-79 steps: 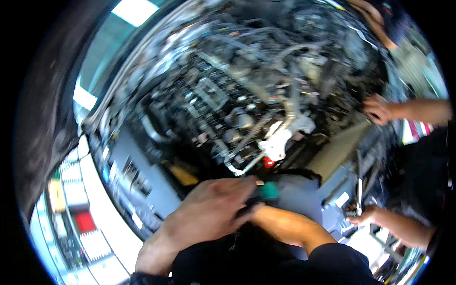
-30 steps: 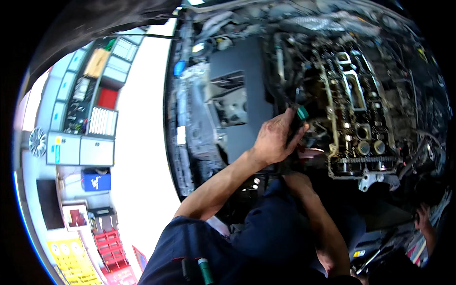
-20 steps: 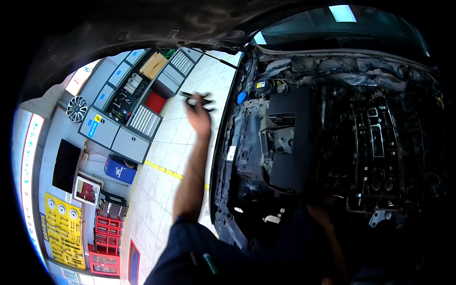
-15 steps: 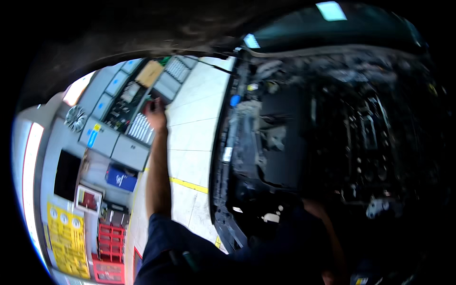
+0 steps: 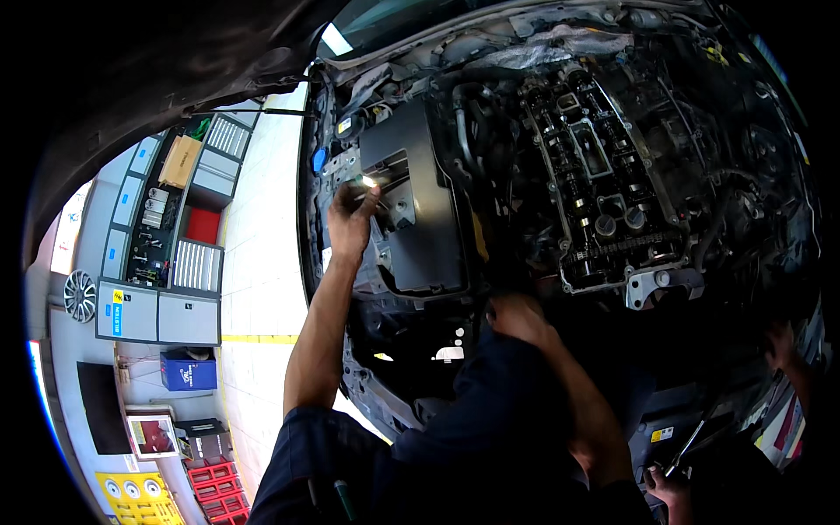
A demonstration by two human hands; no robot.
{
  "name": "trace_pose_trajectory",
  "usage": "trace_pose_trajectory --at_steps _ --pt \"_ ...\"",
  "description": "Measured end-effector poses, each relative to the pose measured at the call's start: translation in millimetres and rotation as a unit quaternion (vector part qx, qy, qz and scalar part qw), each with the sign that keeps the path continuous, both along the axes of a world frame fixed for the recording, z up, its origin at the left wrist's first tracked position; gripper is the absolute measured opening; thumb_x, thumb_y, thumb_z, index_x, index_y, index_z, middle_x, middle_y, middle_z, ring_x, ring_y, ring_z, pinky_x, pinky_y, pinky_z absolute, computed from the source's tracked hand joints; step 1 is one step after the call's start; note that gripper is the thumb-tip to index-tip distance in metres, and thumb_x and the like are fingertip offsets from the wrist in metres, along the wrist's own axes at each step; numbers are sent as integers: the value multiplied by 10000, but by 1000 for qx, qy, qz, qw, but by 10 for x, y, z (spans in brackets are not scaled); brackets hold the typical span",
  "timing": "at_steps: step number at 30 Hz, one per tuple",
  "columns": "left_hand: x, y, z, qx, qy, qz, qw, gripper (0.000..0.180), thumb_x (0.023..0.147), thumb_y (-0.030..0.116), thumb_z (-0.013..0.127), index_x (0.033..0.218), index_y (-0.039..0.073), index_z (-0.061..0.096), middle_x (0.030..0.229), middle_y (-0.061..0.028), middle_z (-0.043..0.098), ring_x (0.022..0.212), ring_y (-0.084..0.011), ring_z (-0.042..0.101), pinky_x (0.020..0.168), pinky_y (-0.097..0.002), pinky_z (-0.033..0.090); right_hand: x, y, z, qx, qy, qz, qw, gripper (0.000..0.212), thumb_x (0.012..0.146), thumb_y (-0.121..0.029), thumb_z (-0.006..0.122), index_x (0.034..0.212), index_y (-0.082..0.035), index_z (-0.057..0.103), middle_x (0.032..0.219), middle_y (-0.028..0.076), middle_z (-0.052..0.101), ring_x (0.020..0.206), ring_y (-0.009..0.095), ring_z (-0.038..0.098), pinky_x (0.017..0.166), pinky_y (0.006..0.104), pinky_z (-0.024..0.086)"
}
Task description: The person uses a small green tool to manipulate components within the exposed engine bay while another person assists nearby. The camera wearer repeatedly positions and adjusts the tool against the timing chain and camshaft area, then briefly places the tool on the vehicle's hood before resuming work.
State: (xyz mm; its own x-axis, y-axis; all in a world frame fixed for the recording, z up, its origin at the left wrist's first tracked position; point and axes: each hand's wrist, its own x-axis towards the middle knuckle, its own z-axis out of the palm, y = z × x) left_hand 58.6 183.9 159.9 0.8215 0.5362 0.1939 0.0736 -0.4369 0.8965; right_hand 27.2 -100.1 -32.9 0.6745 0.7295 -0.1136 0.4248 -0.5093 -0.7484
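Observation:
Pinched between the fingertips of my left hand (image 5: 350,223) is a small flashlight (image 5: 368,181), its end glowing white. This hand is above the left side of the engine bay, by the recess of a black plastic cover (image 5: 429,254). My right hand (image 5: 514,315) reaches down into the dark front of the bay, just beyond that cover's near edge. Shadow hides its fingers and whatever they touch. To the right of the cover lies the opened engine (image 5: 604,175), with its camshafts and timing chain (image 5: 617,251) exposed.
A co-worker's hand (image 5: 668,492) at the lower right holds a long metal tool (image 5: 689,446); another hand (image 5: 781,346) shows at the right edge. The raised hood (image 5: 175,61) overhangs the upper left. Grey tool cabinets (image 5: 188,315) and a red rack (image 5: 217,492) stand to the left.
My left hand has swung rightward from over the floor to above the black cover, and its light now shows. The view has shifted toward the engine, and the co-worker's hands have come into sight.

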Motion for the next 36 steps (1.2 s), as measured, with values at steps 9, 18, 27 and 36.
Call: trace_pose_trajectory --at_steps 9,18,27,36 --pt "15 529 -329 107 12 87 990 270 873 225 842 935 -4 715 825 -54 729 750 -104 625 720 -257 477 45 58 -249 47 26 37 998 258 898 -184 682 1086 -8 699 1022 223 723 973 402 695 877 488 550" --pt "76 414 -570 60 -26 45 997 208 874 148 814 875 -21 693 766 -41 686 662 -118 600 649 -281 492 35 37 -113 -15 42 28 999 259 896 -181 656 1085 -13 715 1087 233 722 1012 401 691 907 476 547" --pt "108 762 -574 20 -23 49 998 482 897 178 817 1267 -61 620 1010 -126 759 902 -169 715 765 -306 560 42 23 117 0 33 25 999 258 906 -225 676 1070 -31 725 1070 211 729 1008 384 700 897 475 559" --pt "298 531 -571 191 25 -20 981 357 920 130 762 1225 -15 645 1082 -172 761 990 -246 741 892 -341 547 38 -21 232 -50 -13 32 998 237 922 -249 661 1025 -50 740 980 195 743 919 364 725 817 479 580"
